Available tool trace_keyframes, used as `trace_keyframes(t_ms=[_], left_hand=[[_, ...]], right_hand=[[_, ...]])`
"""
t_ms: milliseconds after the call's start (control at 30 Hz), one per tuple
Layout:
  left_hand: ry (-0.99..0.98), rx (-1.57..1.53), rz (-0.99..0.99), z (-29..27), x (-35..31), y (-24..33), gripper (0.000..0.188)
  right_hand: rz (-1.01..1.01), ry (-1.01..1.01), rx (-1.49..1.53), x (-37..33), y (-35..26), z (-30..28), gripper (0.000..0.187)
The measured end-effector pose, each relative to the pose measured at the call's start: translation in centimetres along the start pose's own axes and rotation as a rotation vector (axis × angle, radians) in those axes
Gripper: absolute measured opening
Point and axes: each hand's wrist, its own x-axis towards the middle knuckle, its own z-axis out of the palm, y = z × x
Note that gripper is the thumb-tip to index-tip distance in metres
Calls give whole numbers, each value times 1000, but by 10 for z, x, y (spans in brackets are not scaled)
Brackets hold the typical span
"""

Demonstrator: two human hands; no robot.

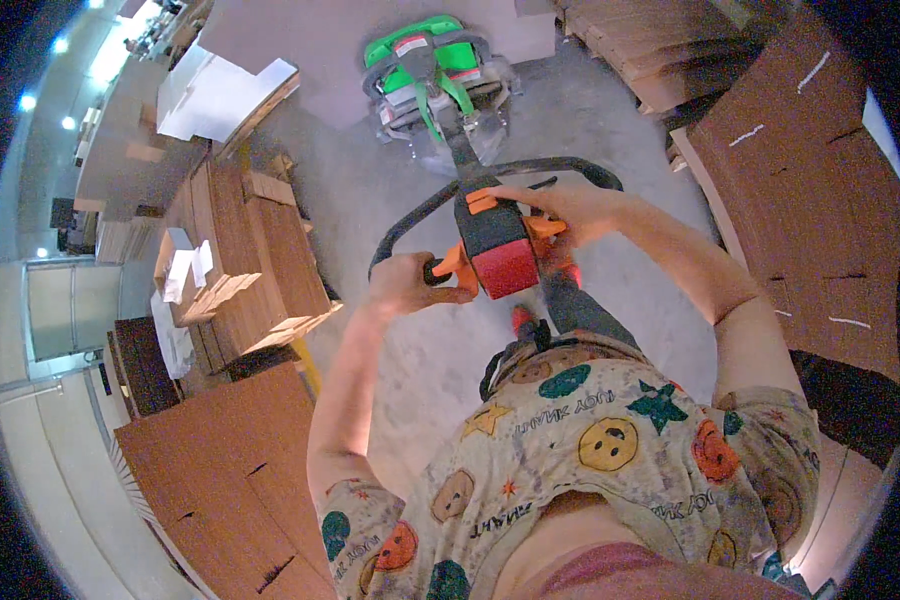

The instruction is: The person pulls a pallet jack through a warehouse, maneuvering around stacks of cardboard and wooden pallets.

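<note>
An electric pallet jack with a green body (425, 65) stands ahead of me, its tiller running back toward my waist. The tiller handle (495, 228) has a black head, a red end block, orange levers and a black loop bar. My left hand (407, 284) is wrapped round the left grip, its thumb by the orange lever. My right hand (582, 212) is closed about the right side of the handle, with a finger stretched across the top toward an orange button (482, 200). The right grip is hidden under that hand.
Stacked brown boards (260, 250) with a small open carton (182, 275) on top stand at left. Brown sheets (230, 470) lie nearer on that side. White sheets (210, 95) are further off. More brown stacks (800, 200) line the right. Grey concrete floor (345, 185) runs between.
</note>
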Motion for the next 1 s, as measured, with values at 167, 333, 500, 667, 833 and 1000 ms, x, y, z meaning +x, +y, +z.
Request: trace_keyframes(t_ms=[167,333,500,667,833,1000], left_hand=[[-44,-104,12,-10,-5,-8,73],[-84,24,-81,0,6,-9,66],[-1,-46,-124,-3,2,0,55],[73,-124,-74,-5,10,-13,54],[78,-150,-45,2,29,-20,58],[53,-47,-55,3,27,1,64]], right_hand=[[132,-68,-203,-6,-14,-3,68],[173,-115,-259,8,-5,7,51],[53,-26,-196,11,9,12,42],[28,64,-254,13,14,8,38],[54,32,-209,6,18,-2,38],[123,73,-217,10,28,17,40]])
